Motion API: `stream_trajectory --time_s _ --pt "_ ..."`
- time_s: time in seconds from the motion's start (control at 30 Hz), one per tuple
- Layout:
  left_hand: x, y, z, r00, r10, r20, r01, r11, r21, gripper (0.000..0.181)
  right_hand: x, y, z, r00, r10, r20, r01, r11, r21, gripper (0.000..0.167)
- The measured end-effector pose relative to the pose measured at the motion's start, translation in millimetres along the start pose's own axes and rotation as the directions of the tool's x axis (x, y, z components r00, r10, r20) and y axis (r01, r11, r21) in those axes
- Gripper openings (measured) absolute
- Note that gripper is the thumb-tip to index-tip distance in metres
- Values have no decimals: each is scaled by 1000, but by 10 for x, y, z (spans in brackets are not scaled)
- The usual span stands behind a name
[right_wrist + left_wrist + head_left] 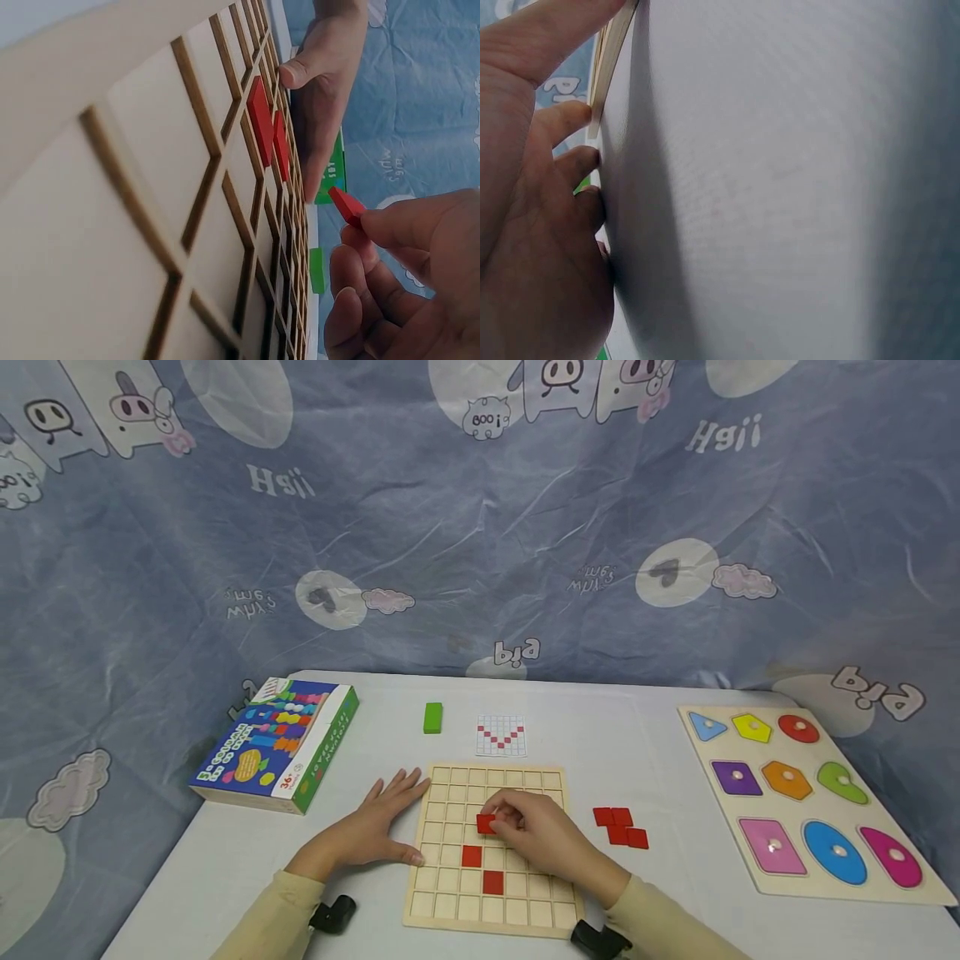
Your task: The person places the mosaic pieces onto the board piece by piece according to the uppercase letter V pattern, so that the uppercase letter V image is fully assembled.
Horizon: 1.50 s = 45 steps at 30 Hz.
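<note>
A wooden grid board (444,906) lies on the white table, with one red tile (472,857) and another red tile (492,883) in separate cells. My right hand (543,835) pinches a third red tile (486,824) between thumb and fingertips; the right wrist view shows this held tile (346,206) tilted and clear of the board (214,169). With fingers spread, my left hand (371,827) touches the board's left edge with its thumb and a fingertip. In the left wrist view, that hand (544,187) is beside the board's edge (613,64).
Several loose red tiles (617,835) lie right of the board. Behind it are a patterned card (501,736) and a green block (432,718). A box (277,743) stands at the left, a shape puzzle (813,810) at the right. A patterned cloth (480,527) hangs behind the table.
</note>
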<state>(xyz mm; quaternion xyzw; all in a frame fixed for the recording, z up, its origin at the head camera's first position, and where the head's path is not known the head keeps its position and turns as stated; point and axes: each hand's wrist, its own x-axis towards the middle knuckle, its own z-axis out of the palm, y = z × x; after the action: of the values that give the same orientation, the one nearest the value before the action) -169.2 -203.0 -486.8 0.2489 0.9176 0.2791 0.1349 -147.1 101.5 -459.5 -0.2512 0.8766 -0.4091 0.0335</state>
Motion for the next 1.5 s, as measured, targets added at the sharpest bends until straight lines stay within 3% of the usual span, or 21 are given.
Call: stream_trajectory --time_s 0.8,1.5 --pt "-5 -4 -6 1000 3 -2 -3 1000 -10 114 243 -123 320 996 -10 92 20 993 -116 8" --pt "-6 2 -5 1000 1 0 -1 1000 -10 114 297 -213 376 994 -38 107 57 982 -181 14"
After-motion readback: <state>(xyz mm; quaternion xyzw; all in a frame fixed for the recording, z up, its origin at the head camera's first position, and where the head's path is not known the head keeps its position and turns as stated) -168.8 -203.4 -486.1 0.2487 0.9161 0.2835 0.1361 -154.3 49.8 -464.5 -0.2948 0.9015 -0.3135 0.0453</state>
